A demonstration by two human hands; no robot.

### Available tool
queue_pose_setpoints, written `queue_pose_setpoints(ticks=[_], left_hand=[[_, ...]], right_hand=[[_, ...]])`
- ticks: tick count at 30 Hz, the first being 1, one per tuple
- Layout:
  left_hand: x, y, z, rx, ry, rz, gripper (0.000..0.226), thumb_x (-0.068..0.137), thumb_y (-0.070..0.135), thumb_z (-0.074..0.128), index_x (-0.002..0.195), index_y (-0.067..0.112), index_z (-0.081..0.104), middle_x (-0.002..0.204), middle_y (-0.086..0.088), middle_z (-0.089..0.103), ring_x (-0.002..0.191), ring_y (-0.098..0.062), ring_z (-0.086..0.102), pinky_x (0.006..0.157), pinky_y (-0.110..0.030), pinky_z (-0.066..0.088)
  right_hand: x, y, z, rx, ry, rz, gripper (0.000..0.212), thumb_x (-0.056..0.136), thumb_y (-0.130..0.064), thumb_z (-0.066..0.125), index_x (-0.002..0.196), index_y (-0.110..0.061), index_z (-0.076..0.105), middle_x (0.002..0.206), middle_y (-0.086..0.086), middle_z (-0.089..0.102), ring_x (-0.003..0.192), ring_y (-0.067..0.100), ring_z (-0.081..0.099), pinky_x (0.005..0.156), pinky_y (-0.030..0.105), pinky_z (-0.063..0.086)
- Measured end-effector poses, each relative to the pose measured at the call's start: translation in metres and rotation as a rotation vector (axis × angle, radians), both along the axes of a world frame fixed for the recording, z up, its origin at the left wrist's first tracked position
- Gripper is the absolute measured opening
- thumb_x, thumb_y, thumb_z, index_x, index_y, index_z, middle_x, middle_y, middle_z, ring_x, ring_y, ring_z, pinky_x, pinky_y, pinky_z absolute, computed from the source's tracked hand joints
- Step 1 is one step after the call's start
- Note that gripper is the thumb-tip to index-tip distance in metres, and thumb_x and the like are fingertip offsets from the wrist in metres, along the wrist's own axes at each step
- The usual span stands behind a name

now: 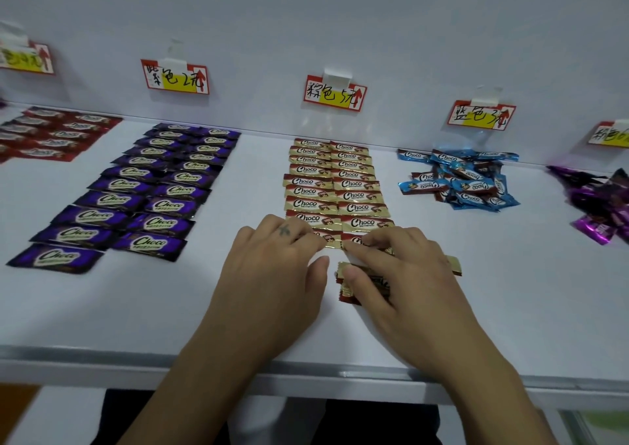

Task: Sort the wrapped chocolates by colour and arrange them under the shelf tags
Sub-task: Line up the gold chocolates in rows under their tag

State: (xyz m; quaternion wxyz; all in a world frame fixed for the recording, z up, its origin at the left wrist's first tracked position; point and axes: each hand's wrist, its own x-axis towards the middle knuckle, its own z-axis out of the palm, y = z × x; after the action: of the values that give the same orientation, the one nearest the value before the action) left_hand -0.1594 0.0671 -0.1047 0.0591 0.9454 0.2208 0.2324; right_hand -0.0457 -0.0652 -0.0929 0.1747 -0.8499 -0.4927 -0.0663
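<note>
step: squaring near end of gold-brown Choco rows [335,186] under middle tag [335,93] | left hand [275,267] fingers flat, holding nothing, pinning last pair | right hand [405,274] fingers pressing spare gold bars [350,283] onto shelf [238,308] | blue pile [466,180] right, unsorted

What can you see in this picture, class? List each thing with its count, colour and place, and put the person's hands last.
White shelf: one, across the view.
Red-and-yellow paper shelf tags: five, on the back wall, the outer two cut off.
Dark red wrapped chocolates: several, neat rows, far left.
Purple wrapped chocolates: about twenty, two columns, left of centre.
Gold-and-brown wrapped chocolates: two columns, centre, plus a few loose under the right hand.
Blue wrapped chocolates: loose heap, right of centre.
Magenta wrapped chocolates: loose heap, far right.
Left hand: on the column's near end.
Right hand: over the loose gold chocolates.
</note>
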Motion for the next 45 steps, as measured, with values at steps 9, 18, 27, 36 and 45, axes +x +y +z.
queue_pose_setpoints(ticks=[9,18,27,36,45], left_hand=[[-0.001,-0.001,0.000,-0.019,-0.007,-0.019,0.029,0.083,0.034,0.053,0.097,0.019,0.073,0.100,0.000,0.071,0.091,-0.022,0.064,0.070,-0.038,0.050],[0.000,0.001,0.000,-0.041,0.005,-0.008,0.029,0.084,0.034,0.052,0.098,0.019,0.071,0.101,0.001,0.070,0.092,-0.022,0.062,0.070,-0.038,0.049],[-0.004,-0.005,0.008,-0.171,-0.045,-0.058,0.035,0.088,0.038,0.044,0.113,0.027,0.066,0.119,0.011,0.062,0.111,-0.012,0.050,0.087,-0.030,0.036],[0.001,-0.043,0.001,-0.086,-0.012,-0.261,0.036,0.090,0.044,0.041,0.112,0.033,0.067,0.117,0.015,0.065,0.110,-0.012,0.056,0.086,-0.036,0.045],[-0.020,-0.037,0.000,-0.162,0.036,-0.219,0.038,0.088,0.052,0.038,0.112,0.039,0.066,0.116,0.025,0.061,0.109,-0.004,0.052,0.086,-0.029,0.036]], right_hand=[[-0.001,-0.001,0.003,-0.042,0.035,-0.002,0.049,0.095,-0.057,0.033,0.133,-0.034,0.055,0.130,-0.017,0.048,0.113,0.001,0.026,0.092,0.022,0.021],[-0.001,-0.001,0.009,-0.052,0.053,0.014,0.049,0.095,-0.055,0.034,0.139,-0.036,0.047,0.134,-0.020,0.042,0.116,0.000,0.022,0.091,0.018,0.018],[0.011,-0.015,0.008,0.255,0.054,-0.045,0.030,0.095,-0.033,0.048,0.117,-0.025,0.066,0.116,-0.010,0.059,0.104,-0.002,0.037,0.092,0.028,0.033],[0.008,-0.043,0.002,0.054,0.048,-0.191,0.028,0.092,-0.028,0.058,0.119,-0.029,0.066,0.122,-0.011,0.062,0.114,0.011,0.049,0.095,0.033,0.040],[0.007,-0.061,0.011,0.131,0.256,-0.216,0.039,0.089,-0.026,0.064,0.126,-0.038,0.057,0.109,-0.021,0.056,0.106,0.005,0.048,0.085,0.017,0.034]])
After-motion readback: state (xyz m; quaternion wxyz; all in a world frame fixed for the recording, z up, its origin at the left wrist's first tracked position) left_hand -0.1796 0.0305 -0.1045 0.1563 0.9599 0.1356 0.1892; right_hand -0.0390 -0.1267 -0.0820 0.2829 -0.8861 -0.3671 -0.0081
